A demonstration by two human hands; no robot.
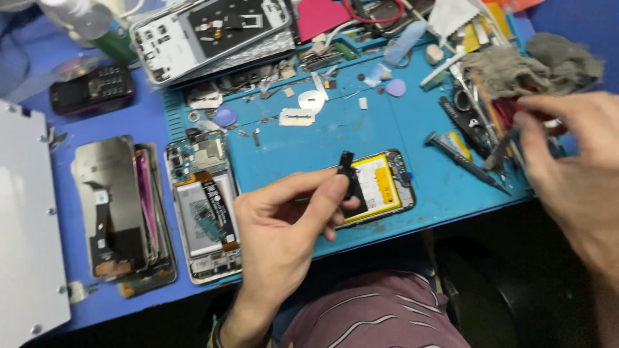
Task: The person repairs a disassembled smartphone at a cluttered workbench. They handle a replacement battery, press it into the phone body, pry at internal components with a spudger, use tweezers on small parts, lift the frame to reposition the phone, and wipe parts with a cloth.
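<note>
Here the left hand (284, 212) is nearest, fingers closed in a pinch on a small black part (348, 174), seemingly a flex strip or bracket, held up just above the opened phone with the yellow battery (380, 187) that lies on the blue repair mat (322, 142). Judging by that, the step in hand is fitting or removing this small part at the phone's frame. The right hand (574, 167) is blurred at the far right, fingers curled among the tools (480, 129) by a grey rag (535, 61); whether it grips one I cannot tell. The next move likely calls for a fine tool, such as the tweezers or the dark screwdriver (467, 161) lying just beside, and a steady pinch so the thin part does not bend.

Left of the mat, another opened phone (206, 212) and a stack of screens (119, 212) lie on the worktop (148, 122). Farther back sit a white back cover (213, 32) and a dark keypad phone (93, 87).
</note>
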